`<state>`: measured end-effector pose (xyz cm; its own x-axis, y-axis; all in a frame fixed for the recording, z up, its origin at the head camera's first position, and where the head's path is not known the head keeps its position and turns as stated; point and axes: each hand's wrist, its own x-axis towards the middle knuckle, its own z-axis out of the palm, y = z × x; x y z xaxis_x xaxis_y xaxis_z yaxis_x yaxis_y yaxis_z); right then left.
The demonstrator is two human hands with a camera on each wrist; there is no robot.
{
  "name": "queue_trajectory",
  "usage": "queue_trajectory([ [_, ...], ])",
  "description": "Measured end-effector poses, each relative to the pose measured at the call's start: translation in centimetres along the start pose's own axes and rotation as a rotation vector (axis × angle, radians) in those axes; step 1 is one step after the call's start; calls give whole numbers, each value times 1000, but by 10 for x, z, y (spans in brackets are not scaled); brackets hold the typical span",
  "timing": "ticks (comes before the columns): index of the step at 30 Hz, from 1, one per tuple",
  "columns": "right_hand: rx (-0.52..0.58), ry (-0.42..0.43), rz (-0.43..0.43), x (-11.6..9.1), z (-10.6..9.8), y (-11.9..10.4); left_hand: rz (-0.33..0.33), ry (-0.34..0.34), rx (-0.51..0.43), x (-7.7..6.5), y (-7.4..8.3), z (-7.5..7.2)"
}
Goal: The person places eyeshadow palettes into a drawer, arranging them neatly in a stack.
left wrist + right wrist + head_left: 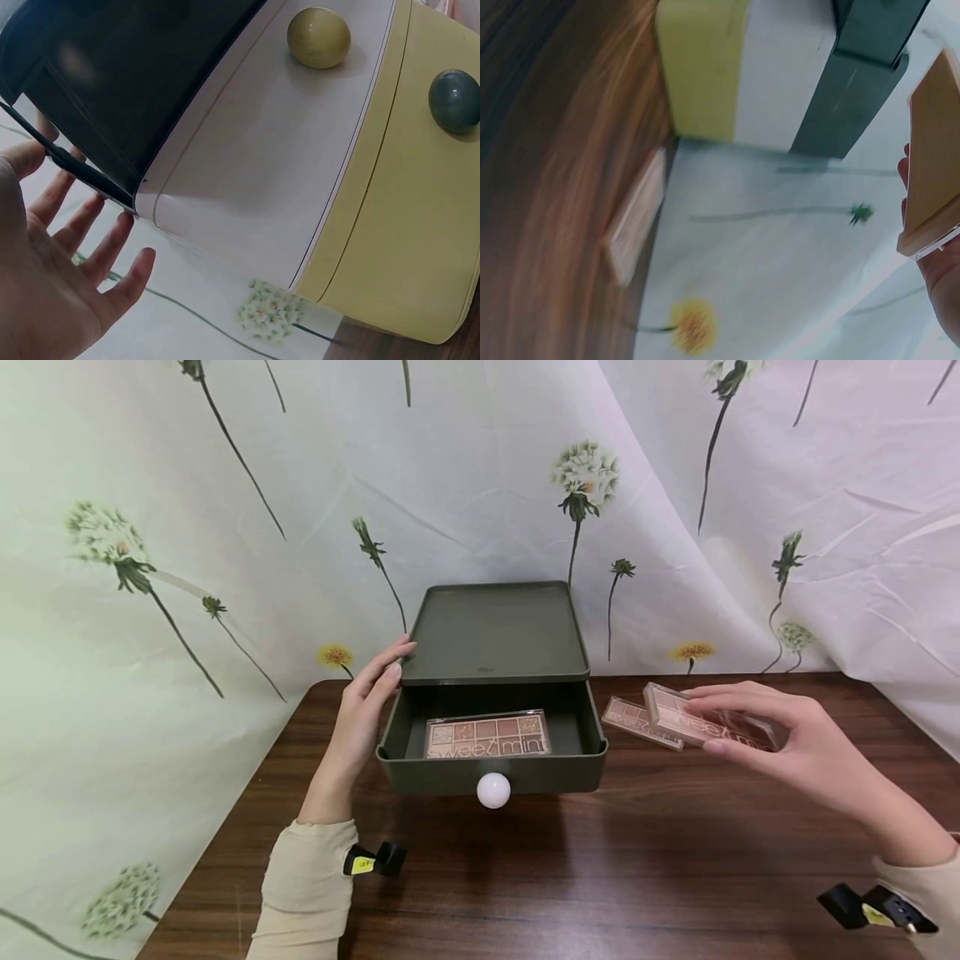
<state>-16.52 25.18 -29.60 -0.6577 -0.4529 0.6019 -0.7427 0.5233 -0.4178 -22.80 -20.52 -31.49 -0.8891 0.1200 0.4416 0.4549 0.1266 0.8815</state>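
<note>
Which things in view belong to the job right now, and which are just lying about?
In the job:
open green drawer, left hand at its side
inner palette
held palette, in right hand
loose palette, probably

Apparently just background:
white drawer
yellow drawer
wooden table
flowered cloth

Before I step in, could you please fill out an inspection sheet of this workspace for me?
Surface: dark wood-grain table, glossy.
Job's things: cabinet with green, white and yellow drawers; the green top drawer is pulled out with one palette inside; a second palette lies on the table to the cabinet's right.
Clutter: nothing seen.
Hands: left hand touches the cabinet's left side; right hand grips a third palette above the table.
Cables: nothing seen.
Surroundings: white cloth printed with dandelions behind the table.
</note>
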Motion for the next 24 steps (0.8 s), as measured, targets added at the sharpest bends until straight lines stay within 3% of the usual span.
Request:
queue_trajectory([
  [6, 51, 11, -103, 21, 11, -20, -1, 2, -2, 0, 0, 0],
  [12, 100, -20, -92, 40, 24, -40, -3, 0, -10, -1, -1, -1],
  [24, 200, -30, -150, 75, 55, -64, 1, -5, -27, 0, 0, 0],
])
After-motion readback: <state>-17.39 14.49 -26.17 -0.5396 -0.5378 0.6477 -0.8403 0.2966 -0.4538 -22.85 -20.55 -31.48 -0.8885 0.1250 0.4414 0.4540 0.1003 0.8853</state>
